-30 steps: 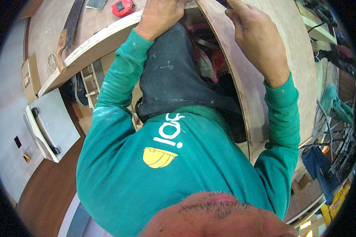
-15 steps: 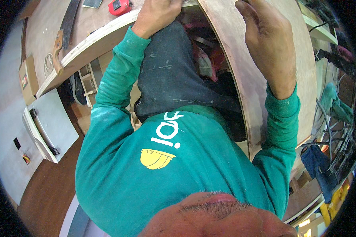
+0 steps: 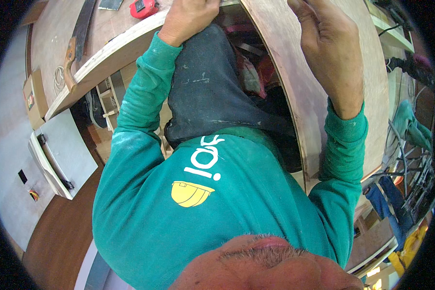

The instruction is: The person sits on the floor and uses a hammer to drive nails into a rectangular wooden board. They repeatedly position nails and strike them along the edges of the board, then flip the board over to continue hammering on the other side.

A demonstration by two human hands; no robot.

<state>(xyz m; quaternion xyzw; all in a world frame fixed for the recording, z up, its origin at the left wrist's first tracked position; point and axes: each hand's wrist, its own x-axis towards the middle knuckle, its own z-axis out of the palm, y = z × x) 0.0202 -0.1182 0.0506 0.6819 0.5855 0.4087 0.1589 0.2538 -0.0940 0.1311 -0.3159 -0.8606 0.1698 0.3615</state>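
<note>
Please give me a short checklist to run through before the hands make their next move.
1. Left hand grip visible: cannot tell; its fingertips are cut off at the picture's top edge.
2. Right hand grip visible: cannot tell; it is over the wooden panel, its fingertips at the picture's top edge.
3. Handsaw apart from both hands: ok; it lies on the board at the left.
4. Handsaw well back from the board's edge: not ok; its handle end lies right at the edge.
5. Red tape measure set down: ok; it lies on the board near the left hand, unheld.
</note>
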